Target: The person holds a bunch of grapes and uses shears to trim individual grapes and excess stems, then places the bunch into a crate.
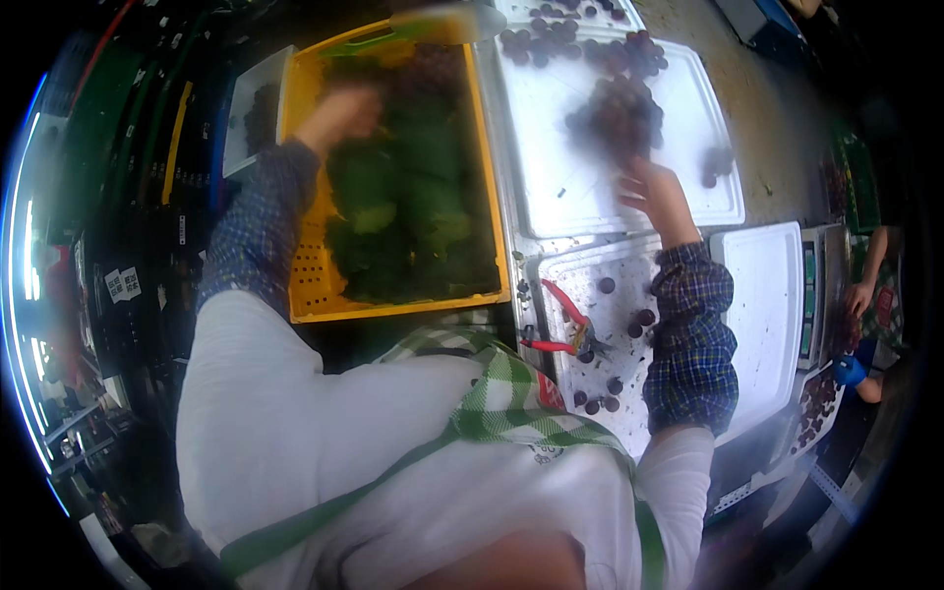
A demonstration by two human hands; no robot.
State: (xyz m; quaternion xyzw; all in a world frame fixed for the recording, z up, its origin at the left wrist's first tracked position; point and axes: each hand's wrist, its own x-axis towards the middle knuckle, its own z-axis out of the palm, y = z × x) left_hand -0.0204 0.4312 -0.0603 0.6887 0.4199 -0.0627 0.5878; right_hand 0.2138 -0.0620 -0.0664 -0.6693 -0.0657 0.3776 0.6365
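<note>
My right hand (659, 200) is at the near end of a dark purple bunch of grapes (618, 116). Its thumb and fingertips appear to grip the bunch, which is blurred above a white tray (546, 202). Over the far left part of a yellow crate (397, 313) is my left hand (346, 113), smeared by motion, so its fingers cannot be read. Green leaves (408, 216) fill much of the crate, with dark grapes (428, 74) at its far end. More grapes (634, 51) lie along the tray's far side.
Red-handled pruning shears (562, 344) rest on a nearer white tray (590, 261) among loose grapes (639, 322). An empty-looking white tray (752, 324) stands to the right. A pale container (241, 138) adjoins the crate's left side. Another person's hand (860, 298) shows far right.
</note>
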